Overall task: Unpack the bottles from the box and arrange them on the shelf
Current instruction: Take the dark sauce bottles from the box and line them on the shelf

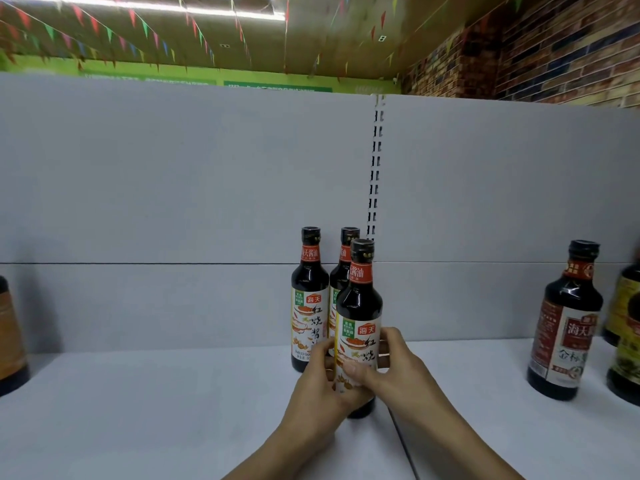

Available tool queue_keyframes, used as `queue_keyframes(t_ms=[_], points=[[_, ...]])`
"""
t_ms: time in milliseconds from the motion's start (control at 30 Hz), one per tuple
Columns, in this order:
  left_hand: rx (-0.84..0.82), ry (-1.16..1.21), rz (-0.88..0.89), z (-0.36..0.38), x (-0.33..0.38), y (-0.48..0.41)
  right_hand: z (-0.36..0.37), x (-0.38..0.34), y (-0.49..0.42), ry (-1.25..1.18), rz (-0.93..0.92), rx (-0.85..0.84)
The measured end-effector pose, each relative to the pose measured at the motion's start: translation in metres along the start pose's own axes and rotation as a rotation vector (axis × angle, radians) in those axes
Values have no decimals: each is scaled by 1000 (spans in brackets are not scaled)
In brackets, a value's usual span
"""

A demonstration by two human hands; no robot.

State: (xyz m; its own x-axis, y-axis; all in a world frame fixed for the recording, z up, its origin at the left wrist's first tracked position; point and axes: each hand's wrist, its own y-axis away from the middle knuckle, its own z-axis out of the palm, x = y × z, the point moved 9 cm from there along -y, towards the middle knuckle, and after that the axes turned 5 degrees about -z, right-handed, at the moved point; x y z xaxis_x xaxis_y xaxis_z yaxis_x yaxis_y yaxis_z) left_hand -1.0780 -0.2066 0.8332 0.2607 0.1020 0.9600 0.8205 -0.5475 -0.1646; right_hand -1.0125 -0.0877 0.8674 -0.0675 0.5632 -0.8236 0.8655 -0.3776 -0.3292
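You have both hands on the front bottle (360,306), a dark soy sauce bottle with a black cap, a red neck band and a white label. It stands upright on the white shelf (173,410), just left of the seam between two shelf boards. Your left hand (318,386) wraps the lower left side of the label, fingers curled round it. Your right hand (391,368) grasps it from the right, with the thumb laid across the front of the label and the fingers (388,341) reaching behind.

Two matching bottles stand just behind it, against the grey back panel (173,185): the back-left bottle (309,296) in plain sight, the back-right bottle (343,271) partly hidden by the one you hold. You cannot tell whether the three touch.

Well apart to the right stands a broader dark bottle (568,323) with a red and white label, and beside it, at the picture's edge, blurred yellow-labelled bottles (627,323). Another dark bottle (10,341) shows at the far left edge. A slotted upright (377,161) runs up the back panel above the group
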Motion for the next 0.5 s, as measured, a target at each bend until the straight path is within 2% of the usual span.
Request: queue_keyframes(t_ms=[267,500], points=[[25,-86,80,-7,-3,0,6,11,-5,-18,-20,42],[65,-131,107,-11,-6,-4,17,16,-8,94,-33,-4]])
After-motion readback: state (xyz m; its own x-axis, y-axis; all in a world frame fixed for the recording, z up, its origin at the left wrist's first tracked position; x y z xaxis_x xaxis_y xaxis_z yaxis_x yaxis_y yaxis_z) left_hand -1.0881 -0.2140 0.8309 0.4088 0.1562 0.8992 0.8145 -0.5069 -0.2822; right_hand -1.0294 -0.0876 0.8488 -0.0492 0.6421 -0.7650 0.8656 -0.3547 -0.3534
